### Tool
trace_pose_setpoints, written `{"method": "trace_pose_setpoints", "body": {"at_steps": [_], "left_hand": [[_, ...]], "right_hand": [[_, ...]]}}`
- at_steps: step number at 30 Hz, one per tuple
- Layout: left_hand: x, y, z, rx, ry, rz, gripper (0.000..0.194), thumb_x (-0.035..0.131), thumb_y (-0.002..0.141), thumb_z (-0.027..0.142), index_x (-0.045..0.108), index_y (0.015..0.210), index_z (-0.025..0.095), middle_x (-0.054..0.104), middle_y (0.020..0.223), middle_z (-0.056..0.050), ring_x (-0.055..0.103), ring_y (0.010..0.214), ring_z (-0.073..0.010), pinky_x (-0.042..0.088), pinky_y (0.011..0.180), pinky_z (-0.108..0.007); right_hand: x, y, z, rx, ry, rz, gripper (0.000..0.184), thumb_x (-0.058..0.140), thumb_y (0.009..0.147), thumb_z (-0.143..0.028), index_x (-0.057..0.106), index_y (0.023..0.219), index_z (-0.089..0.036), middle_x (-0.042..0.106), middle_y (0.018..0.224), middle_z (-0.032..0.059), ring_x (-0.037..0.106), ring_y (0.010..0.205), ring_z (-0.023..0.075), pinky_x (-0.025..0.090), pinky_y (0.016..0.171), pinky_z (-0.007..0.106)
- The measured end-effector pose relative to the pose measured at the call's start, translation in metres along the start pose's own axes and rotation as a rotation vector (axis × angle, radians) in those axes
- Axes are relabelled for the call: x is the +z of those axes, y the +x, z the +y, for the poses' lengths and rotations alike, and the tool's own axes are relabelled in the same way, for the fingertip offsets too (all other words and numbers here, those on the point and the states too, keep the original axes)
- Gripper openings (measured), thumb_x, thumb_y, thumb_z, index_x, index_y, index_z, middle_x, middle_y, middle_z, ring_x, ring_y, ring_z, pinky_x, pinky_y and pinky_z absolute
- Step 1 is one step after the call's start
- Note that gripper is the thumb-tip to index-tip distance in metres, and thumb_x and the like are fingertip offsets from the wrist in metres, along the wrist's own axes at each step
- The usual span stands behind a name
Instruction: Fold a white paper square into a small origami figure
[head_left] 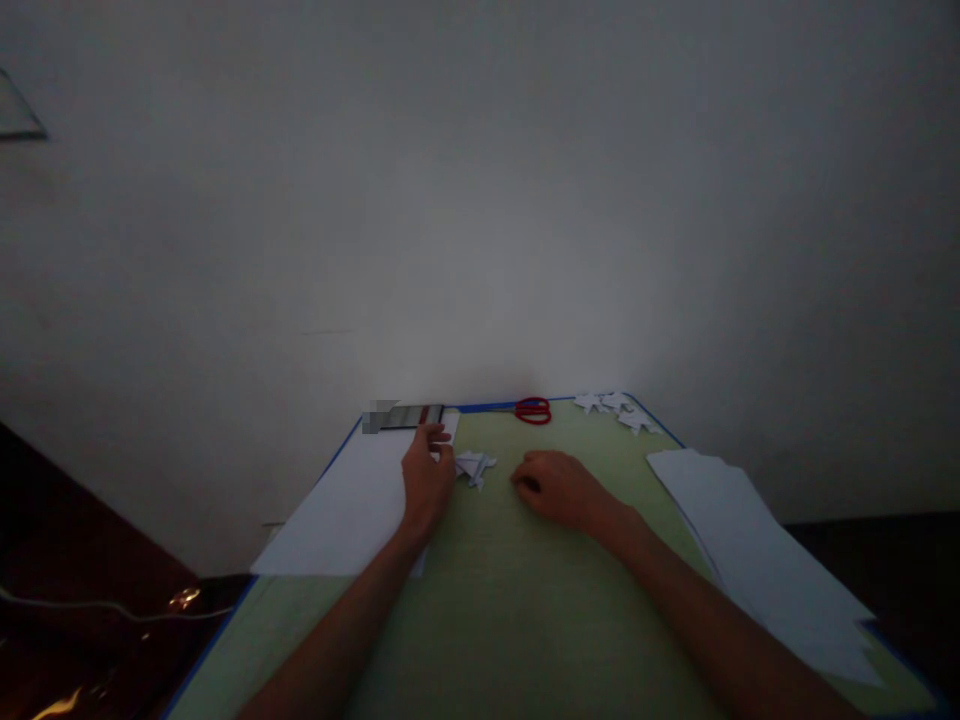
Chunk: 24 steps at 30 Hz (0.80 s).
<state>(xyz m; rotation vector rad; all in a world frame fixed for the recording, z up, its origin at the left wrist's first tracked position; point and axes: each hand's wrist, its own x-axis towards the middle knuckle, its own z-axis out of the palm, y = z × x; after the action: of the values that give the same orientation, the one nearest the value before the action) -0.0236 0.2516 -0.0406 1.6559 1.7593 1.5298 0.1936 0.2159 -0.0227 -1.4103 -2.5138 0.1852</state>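
A small folded white paper figure [474, 467] with pointed ends lies on the green tabletop [540, 600] between my hands. My left hand [429, 478] is beside it on the left, fingers loosely parted; whether the thumb touches the paper I cannot tell. Under and beside that hand is a stack of white paper sheets [337, 520], with a dark phone-like object [411, 417] across its far end. To the right of the figure and apart from it, my right hand [562, 488] is curled closed, and nothing shows in its fingers.
Red-handled scissors [533, 410] lie at the table's far edge. Several folded paper figures [611, 403] sit in the far right corner. Another paper stack [757, 550] covers the right side. A wall [480, 250] rises behind the table, and a white cable [112, 606] runs at lower left.
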Motion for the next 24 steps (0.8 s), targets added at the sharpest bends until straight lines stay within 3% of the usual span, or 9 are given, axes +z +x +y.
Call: {"method": "trace_pose_setpoints", "body": {"at_steps": [4,6,10,15,20,24], "left_hand": [[0.0006,-0.0038,0.0061,-0.043,0.029,-0.106,0.025,0.055,0.083,0.010,0.062,0.106,0.017,0.075,0.105,-0.010,0.071,0.080,-0.0190,0.055,0.071,-0.030],[0.0013,-0.0052,0.0076,-0.053,0.019,-0.150,0.024,0.055,0.083,0.011,0.063,0.104,0.018,0.075,0.104,-0.009,0.072,0.078,-0.0181,0.055,0.071,-0.030],[0.0031,-0.0067,0.0079,-0.043,-0.064,-0.196,0.023,0.057,0.082,0.013,0.065,0.103,0.019,0.076,0.100,-0.007,0.072,0.077,-0.0182,0.057,0.071,-0.031],[0.0045,-0.0057,0.0045,0.023,-0.102,-0.102,0.018,0.056,0.081,0.016,0.067,0.095,0.019,0.076,0.100,-0.008,0.073,0.086,-0.0209,0.058,0.075,-0.034],[0.0037,-0.0031,0.0023,0.006,-0.106,-0.046,0.018,0.057,0.080,0.015,0.067,0.094,0.019,0.076,0.099,-0.008,0.072,0.085,-0.0205,0.058,0.077,-0.035],[0.0030,-0.0016,0.0027,-0.007,-0.117,-0.031,0.018,0.056,0.080,0.015,0.066,0.095,0.019,0.076,0.098,-0.008,0.072,0.084,-0.0208,0.057,0.077,-0.035]], "right_hand": [[0.0023,0.0005,-0.0038,-0.003,0.051,0.032,0.045,0.052,0.095,-0.020,0.067,0.136,-0.025,0.073,0.109,0.0075,0.068,0.094,0.0206,0.043,0.080,0.030],[0.0030,0.0007,-0.0036,-0.003,0.066,0.029,0.049,0.052,0.095,-0.022,0.061,0.143,-0.026,0.072,0.110,0.0074,0.068,0.094,0.0207,0.044,0.081,0.030],[0.0026,0.0013,0.0002,-0.014,0.071,0.047,0.047,0.052,0.096,-0.023,0.062,0.142,-0.025,0.071,0.110,0.0074,0.067,0.095,0.0214,0.044,0.083,0.031],[0.0008,0.0009,0.0016,-0.026,0.041,0.026,0.043,0.050,0.099,-0.023,0.064,0.140,-0.026,0.071,0.109,0.0076,0.068,0.097,0.0213,0.044,0.084,0.030],[0.0007,-0.0006,-0.0013,-0.057,0.001,0.016,0.046,0.052,0.099,-0.022,0.061,0.143,-0.029,0.068,0.113,0.0074,0.068,0.096,0.0201,0.043,0.081,0.029],[-0.0007,-0.0018,-0.0023,-0.064,-0.043,-0.005,0.033,0.051,0.099,-0.024,0.073,0.124,-0.027,0.068,0.108,0.0070,0.067,0.089,0.0185,0.041,0.074,0.028]]}}
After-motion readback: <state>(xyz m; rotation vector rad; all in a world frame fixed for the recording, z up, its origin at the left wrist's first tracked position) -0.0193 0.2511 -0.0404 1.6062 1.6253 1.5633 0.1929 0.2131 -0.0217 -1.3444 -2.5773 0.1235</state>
